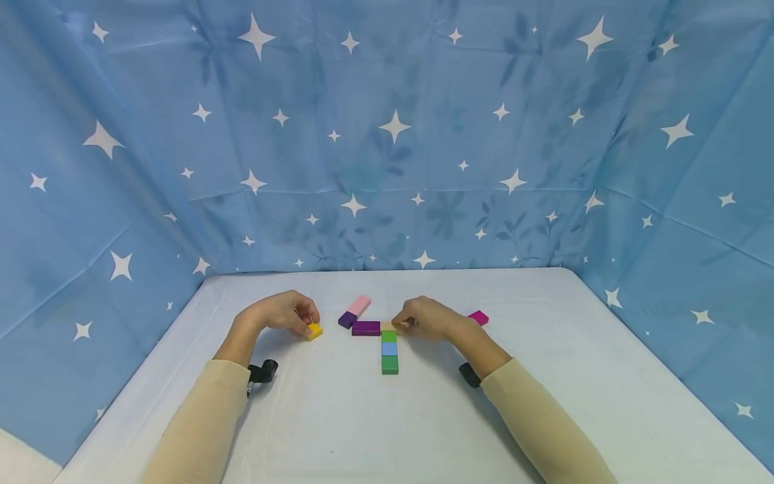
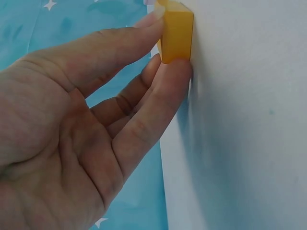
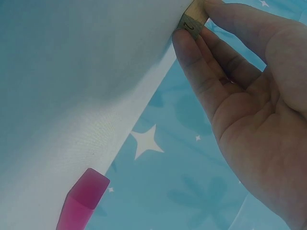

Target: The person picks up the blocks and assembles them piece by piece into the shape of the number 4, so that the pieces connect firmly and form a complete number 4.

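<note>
At the left, my left hand pinches a yellow block between thumb and fingers, low over the white table. The left wrist view shows the yellow block close to the tabletop. My right hand pinches a plain wood-coloured block at the table's middle; in the right wrist view a "2" marks the end of that wooden block. The wooden block lies at the right end of a purple block. Below it, a green block, a blue block and a darker green block form a column.
A pink block and a dark violet block lie end to end, slanted, just left of the middle. Behind my right wrist is a magenta block. A blue star-patterned curtain stands along the table's far edge and both sides.
</note>
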`<state>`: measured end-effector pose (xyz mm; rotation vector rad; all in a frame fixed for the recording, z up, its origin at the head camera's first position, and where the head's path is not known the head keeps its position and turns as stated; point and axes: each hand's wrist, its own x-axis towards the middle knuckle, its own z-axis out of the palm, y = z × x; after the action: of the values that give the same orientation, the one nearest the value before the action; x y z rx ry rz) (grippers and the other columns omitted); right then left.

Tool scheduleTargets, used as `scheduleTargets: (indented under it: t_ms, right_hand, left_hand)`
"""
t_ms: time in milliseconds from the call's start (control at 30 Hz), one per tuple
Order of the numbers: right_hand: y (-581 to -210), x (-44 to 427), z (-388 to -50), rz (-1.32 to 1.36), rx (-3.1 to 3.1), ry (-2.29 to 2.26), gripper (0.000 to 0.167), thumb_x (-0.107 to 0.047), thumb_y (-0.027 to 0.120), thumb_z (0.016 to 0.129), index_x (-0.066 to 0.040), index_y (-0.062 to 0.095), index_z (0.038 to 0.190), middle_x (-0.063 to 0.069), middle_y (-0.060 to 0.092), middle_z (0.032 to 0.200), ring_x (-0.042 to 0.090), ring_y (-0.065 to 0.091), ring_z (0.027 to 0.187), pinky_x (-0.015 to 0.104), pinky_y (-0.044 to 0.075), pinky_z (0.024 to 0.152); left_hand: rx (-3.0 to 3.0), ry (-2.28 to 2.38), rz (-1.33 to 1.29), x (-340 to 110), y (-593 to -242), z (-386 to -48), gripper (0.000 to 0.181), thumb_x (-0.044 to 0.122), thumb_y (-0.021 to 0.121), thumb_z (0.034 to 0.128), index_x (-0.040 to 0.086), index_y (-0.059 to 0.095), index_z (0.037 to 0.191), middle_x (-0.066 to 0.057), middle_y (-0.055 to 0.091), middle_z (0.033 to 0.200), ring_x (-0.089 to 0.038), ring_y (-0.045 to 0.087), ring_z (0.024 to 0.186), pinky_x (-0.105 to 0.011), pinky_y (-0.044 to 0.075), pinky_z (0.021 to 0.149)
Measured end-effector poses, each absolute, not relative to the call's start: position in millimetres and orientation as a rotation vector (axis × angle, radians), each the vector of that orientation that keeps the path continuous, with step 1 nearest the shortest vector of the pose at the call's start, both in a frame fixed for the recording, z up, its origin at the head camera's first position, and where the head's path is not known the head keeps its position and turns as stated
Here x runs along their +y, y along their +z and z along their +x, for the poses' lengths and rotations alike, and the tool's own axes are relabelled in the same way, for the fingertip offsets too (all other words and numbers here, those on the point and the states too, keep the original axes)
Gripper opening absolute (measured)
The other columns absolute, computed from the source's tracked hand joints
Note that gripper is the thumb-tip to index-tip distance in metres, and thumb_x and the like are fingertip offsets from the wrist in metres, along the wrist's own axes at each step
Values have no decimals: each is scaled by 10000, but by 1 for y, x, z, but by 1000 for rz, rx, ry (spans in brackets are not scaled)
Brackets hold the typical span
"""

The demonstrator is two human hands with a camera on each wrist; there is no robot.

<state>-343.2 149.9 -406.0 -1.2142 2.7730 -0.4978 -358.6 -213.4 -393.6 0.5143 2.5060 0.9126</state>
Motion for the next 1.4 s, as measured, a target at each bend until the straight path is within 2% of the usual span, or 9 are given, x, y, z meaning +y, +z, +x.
scheduleTargets:
  t_ms: [367,800,1067,1233,1400]
  right_hand:
    - [-405,150,-343,-1192,2776,-498,121,-17,722,955,-125,766,986,49,626,885,149,542,857,272,471,772]
    - [-403,150,-344,-1209,2773,-499,113,-15,716,958,-122,753,954,68,621,867,148,531,841,271,466,766]
    - [-405,148,-345,-1233,2738,-508,98,-30,727,958,-112,765,995,52,635,886,181,569,868,272,497,786]
    - [-403,148,-344,-1180,2758,-522,163,-36,730,958,-121,797,1079,21,679,940,169,588,893,272,534,833]
    - [-403,149,-345,-1200,2744,-528,115,-33,714,968,-113,777,1020,43,657,916,185,582,889,278,516,819]
  left_hand:
    - [2602,882,489,-208,-397,-362,171,29,765,872,75,740,1034,-44,635,886,-175,572,783,-276,485,696]
    - [2675,909,497,-204,-403,-370,178,81,777,910,84,754,1087,-57,703,1002,-197,604,892,-295,530,768]
    - [2645,1102,473,-209,-414,-377,275,113,751,938,44,743,1204,-116,735,1175,-187,651,918,-311,565,807]
    - [2620,1186,424,-207,-415,-386,300,131,746,940,42,736,1227,-134,718,1222,-200,655,954,-310,560,838]
    - [2642,1183,377,-199,-415,-394,297,130,752,936,44,741,1219,-130,717,1223,-194,644,939,-296,550,818]
